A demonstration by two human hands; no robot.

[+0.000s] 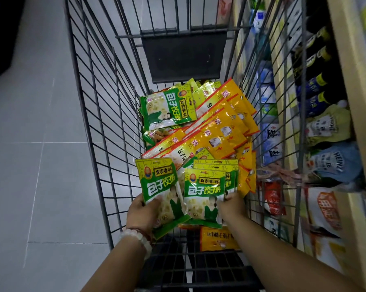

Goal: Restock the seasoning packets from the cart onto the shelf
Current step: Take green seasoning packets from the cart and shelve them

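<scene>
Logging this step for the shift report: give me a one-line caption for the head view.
Left hand and right hand each lift green seasoning packets from the wire cart beside the shelf.

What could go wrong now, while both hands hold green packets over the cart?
1. The right hand grips several stacked green seasoning packets only near one edge, so the stack may fan out and slip.
2. A packet dropped from the left hand, which holds a single green packet, may fall back among the glossy orange-yellow packets in the grey wire cart and mix the kinds.
</scene>
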